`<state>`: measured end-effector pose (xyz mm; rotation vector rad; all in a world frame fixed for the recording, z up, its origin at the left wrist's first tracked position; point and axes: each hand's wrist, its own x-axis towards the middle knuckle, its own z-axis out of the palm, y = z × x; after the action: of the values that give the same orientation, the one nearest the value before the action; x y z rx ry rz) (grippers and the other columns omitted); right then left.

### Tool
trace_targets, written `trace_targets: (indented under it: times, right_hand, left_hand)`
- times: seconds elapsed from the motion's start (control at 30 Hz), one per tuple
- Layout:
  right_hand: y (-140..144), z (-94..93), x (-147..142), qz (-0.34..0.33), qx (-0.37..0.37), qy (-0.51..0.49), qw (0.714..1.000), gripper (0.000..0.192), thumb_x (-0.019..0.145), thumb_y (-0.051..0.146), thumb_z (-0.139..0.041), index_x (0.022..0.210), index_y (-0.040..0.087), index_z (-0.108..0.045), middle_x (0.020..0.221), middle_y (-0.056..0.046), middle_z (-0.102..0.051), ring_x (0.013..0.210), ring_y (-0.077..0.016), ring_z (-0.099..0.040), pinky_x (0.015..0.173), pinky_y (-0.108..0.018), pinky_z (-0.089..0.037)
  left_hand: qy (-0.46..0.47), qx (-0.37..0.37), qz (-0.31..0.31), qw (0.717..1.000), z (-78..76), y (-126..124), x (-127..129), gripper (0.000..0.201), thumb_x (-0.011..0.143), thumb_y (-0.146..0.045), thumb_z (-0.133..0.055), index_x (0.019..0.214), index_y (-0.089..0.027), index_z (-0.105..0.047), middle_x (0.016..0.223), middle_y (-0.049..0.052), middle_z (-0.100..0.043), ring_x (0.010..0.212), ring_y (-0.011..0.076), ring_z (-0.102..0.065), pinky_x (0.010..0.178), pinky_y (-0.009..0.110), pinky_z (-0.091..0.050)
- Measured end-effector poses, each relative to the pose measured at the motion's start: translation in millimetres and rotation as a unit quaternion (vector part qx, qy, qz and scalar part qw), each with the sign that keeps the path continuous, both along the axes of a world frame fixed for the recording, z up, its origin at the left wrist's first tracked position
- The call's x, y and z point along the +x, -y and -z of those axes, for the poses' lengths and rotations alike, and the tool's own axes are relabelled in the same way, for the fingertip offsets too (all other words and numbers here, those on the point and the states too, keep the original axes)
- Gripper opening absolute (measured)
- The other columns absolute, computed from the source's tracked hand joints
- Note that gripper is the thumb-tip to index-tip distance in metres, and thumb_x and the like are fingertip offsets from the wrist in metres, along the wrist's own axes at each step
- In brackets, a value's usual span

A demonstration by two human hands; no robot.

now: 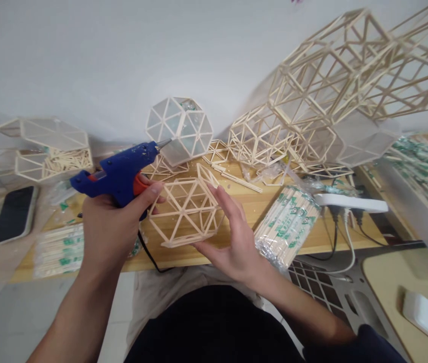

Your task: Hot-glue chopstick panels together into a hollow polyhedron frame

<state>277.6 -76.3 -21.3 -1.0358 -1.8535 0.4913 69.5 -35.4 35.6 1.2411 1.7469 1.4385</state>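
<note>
My left hand [117, 212] is wrapped round the handle of a blue glue gun [126, 164], its metal nozzle pointing up and to the right. The thumb and fingertips of that hand also reach the near left side of a small stick lattice frame [185, 214]. On the frame's right side, my right hand [232, 242] grips it between thumb and fingers. The frame is built of thin wooden sticks joined in triangles. A narrow stick triangle [208, 176] stands up at its upper right edge, by my right fingertips.
Behind stands a panelled lattice ball [179, 128]; a tall lattice structure [334, 75] rises at right. A pack of chopsticks [289, 224] and a power strip [352, 202] lie right. A phone [15, 214] and another chopstick pack [60, 249] lie left. A black cord [147, 249] hangs below the gun.
</note>
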Motion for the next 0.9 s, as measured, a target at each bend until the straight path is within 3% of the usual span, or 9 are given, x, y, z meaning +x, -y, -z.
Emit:
trace_targets:
  times: [0.9]
  right_hand:
    - [0.1, -1.0, 0.4, -0.014, -0.001, -0.004, 1.000, 0.103, 0.091, 0.027, -0.079, 0.170, 0.027, -0.013, 0.166, -0.014, -0.047, 0.152, -0.0340, -0.047, 0.122, -0.060, -0.046]
  left_hand:
    - [-0.004, 0.021, -0.003, 1.000, 0.5, 1.8, 3.3, 0.020, 0.076, -0.033, -0.090, 0.082, -0.020, -0.077, 0.070, -0.002, -0.076, 0.059, 0.0126, -0.067, 0.060, 0.024, -0.054]
